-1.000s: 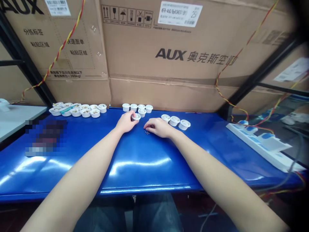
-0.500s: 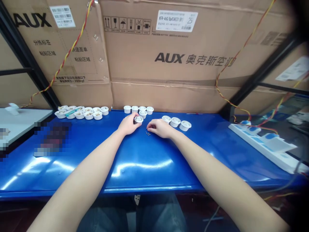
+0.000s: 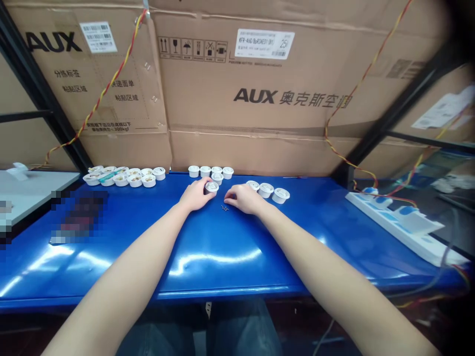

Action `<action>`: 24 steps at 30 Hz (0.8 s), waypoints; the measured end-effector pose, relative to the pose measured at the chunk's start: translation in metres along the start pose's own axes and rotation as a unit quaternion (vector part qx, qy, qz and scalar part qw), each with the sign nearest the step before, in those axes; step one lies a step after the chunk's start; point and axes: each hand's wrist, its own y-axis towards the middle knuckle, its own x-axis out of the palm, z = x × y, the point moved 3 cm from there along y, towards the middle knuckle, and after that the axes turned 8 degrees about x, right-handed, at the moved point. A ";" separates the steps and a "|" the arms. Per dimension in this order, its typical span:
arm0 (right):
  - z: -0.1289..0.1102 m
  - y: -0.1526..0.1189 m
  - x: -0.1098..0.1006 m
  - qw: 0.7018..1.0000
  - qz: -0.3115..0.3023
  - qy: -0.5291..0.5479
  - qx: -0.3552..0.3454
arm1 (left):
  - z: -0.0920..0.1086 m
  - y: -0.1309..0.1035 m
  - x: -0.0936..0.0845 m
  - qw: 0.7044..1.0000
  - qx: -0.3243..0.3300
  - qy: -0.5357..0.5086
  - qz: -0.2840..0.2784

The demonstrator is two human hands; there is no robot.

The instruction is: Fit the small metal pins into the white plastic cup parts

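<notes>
My left hand is closed around the side of a small white lidded cup at the middle of the blue table. Just right of it, my right hand has its fingertips pressed together; whatever they pinch, if anything, is too small to make out. A few small dark screw-like pieces lie on the table below and between my hands. Several white cups stand behind my left hand. To the right of my right hand is a row of three cups, the nearest one partly hidden by it.
Several open white cups with small contents stand at the back left, a teal object across them. A pixelated dark item lies at left. A white power strip is at right; cardboard boxes rise behind the table.
The camera view has tilted and shifted slightly. My left hand keeps its hold on the cup, and my right hand stays beside the small pieces with its fingers a little lifted off them.
</notes>
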 end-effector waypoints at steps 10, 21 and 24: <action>-0.001 -0.001 0.001 1.000 -0.015 0.024 0.012 | 0.000 0.000 0.002 1.000 -0.005 0.013 -0.001; 0.006 -0.001 -0.009 0.941 0.122 0.313 0.033 | 0.029 -0.007 -0.009 0.991 0.120 -0.027 0.057; 0.003 0.000 -0.011 0.924 0.148 0.353 0.013 | 0.038 -0.008 -0.011 0.986 0.143 -0.025 0.078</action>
